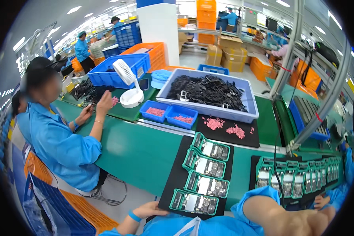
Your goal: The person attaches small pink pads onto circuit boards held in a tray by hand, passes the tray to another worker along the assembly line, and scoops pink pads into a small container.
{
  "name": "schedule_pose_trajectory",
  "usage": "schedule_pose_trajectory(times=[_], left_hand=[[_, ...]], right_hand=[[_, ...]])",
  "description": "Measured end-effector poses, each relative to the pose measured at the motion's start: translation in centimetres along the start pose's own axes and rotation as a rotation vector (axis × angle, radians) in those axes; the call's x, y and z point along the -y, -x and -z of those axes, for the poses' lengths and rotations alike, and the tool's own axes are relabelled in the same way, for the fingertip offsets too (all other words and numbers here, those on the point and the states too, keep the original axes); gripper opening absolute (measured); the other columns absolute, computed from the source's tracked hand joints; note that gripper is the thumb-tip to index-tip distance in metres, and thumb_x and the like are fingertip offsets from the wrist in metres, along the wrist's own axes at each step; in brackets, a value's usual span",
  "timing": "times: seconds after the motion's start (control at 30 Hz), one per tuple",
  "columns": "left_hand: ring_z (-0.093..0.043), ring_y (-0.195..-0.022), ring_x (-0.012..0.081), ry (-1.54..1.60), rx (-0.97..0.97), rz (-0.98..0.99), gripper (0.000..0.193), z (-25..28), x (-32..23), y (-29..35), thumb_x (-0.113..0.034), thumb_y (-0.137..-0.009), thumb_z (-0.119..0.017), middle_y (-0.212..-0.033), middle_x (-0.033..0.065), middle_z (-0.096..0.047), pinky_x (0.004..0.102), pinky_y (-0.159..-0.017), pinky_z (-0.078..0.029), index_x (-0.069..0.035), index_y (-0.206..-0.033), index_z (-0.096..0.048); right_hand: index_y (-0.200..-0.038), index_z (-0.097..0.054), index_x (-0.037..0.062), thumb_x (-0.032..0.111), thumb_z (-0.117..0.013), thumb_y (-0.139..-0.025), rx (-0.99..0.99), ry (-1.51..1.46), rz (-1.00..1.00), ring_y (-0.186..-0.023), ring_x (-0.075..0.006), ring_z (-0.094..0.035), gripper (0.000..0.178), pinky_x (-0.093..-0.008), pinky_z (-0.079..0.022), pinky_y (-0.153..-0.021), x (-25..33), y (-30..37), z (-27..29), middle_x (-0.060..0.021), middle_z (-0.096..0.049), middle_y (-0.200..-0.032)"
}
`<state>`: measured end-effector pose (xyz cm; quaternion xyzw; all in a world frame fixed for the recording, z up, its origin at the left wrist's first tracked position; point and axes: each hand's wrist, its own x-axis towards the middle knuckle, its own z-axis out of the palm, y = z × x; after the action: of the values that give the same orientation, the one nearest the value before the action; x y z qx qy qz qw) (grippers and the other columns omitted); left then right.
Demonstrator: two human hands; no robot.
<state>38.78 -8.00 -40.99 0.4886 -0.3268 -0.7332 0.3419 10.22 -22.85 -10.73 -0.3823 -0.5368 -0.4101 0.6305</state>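
Observation:
My left hand (150, 209), with a blue band at the wrist, grips the near left edge of a black mat (176, 173). A column of several green-framed fixtures lies on that mat, each holding a circuit board (211, 185) with silver and dark parts. My right forearm crosses the lower right. My right hand (312, 221) is at the picture's lower edge, its fingers hidden. It is nearest a second black mat (254, 168), which carries a row of more green fixtures (288, 179).
Beyond the mats stand a large grey bin (252, 115) of black parts, two small blue trays (155, 104) of pink pieces, and pink piles (236, 131). A black cable (277, 157) hangs on the right. Co-workers sit at left (59, 133) and right; one's hand (321, 201) is near mine.

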Motion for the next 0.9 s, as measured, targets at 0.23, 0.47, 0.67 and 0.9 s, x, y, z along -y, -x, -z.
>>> schedule_pose_trajectory(times=[0.23,0.47,0.67,0.9], left_hand=[[-0.061,-0.093,0.0136,-0.678,-0.076,0.038,0.035,3.0,-8.8,6.3,-0.02,-0.09,-0.062,-0.105,0.0078,-0.065,0.0271,-0.08,-0.05,0.001,-0.117,-0.058],[-0.065,-0.087,0.0219,-1.008,-0.009,-0.542,0.019,-1.2,-24.4,8.4,-0.015,-0.086,-0.063,-0.094,0.011,-0.065,0.031,-0.073,-0.052,-0.002,-0.101,-0.064],[-0.064,-0.074,0.024,-1.149,0.044,-0.766,0.012,-1.8,-32.2,-3.4,-0.013,-0.082,-0.064,-0.082,0.0111,-0.064,0.0335,-0.067,-0.05,-0.002,-0.087,-0.064],[-0.064,-0.071,0.0295,-1.501,-0.142,-0.714,0.011,1.0,-31.4,-23.6,-0.014,-0.072,-0.065,-0.074,0.0131,-0.066,0.0378,-0.068,-0.051,-0.005,-0.078,-0.067]], right_hand=[[-0.079,-0.061,0.0039,0.01,-0.052,-0.083,0.357,-0.217,-0.15,-0.049,-0.0203,-0.053,0.012,-0.0358,-0.045,-0.047,1.3,2.9,3.7,-0.0085,-0.054,-0.067],[-0.083,-0.057,-0.0023,0.01,-0.053,-0.085,-0.486,0.511,-0.175,-0.047,-0.0213,-0.052,0.013,-0.0359,-0.047,-0.045,3.4,7.7,13.1,-0.0191,-0.059,-0.093],[-0.09,-0.063,0.0012,0.009,-0.063,-0.081,-1.064,1.436,-0.925,-0.065,-0.0092,-0.054,0.012,-0.0227,-0.045,-0.058,5.0,15.0,26.5,-0.0018,-0.059,-0.073],[-0.08,-0.067,0.0057,0.016,-0.069,-0.072,-0.478,2.284,-1.399,-0.08,-0.0339,-0.063,0.012,-0.0435,-0.051,-0.073,2.7,22.2,33.6,-0.0166,-0.063,-0.084]])
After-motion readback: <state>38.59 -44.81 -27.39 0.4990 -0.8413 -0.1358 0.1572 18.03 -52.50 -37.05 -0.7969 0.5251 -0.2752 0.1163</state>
